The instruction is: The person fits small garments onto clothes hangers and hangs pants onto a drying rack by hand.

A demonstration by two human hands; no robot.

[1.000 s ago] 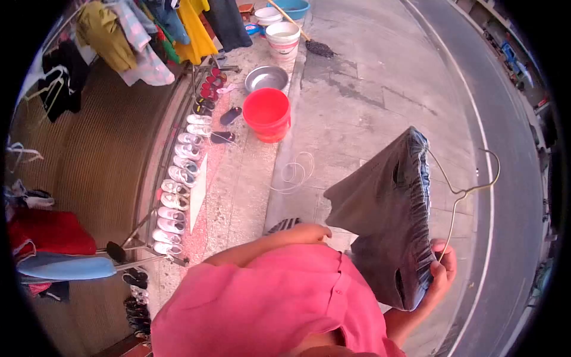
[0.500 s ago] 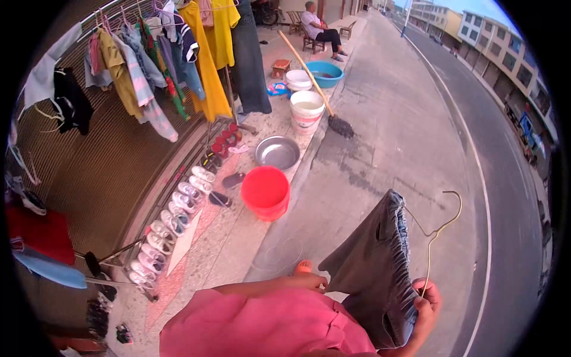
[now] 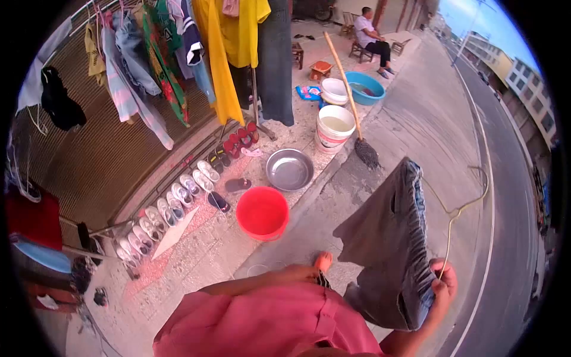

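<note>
Dark grey trousers (image 3: 386, 238) with an elastic waistband hang at the lower right, the waistband turned toward the road. A wire hanger (image 3: 455, 211) sticks out from the waistband, its hook pointing up and left. My right hand (image 3: 443, 282) is closed on the hanger's lower end and the waistband's edge. My left hand (image 3: 306, 273) is in front of the pink shirt (image 3: 279, 321), left of the trousers. Its fingers are dark and too unclear to tell whether they hold anything. Below it a foot (image 3: 323, 260) in a sandal shows.
A red bucket (image 3: 262, 213) and a metal basin (image 3: 289, 169) stand ahead. Beyond are a white bucket (image 3: 334, 128), a mop (image 3: 367, 153) and a blue tub (image 3: 364, 88). Shoes (image 3: 172, 208) line the left, under hanging clothes (image 3: 223, 53). A person (image 3: 372, 38) sits far off.
The view has tilted up and turned left, bringing in the seated person and the far street. The trousers and hanger stay in my right hand. A foot has come into view below my left hand.
</note>
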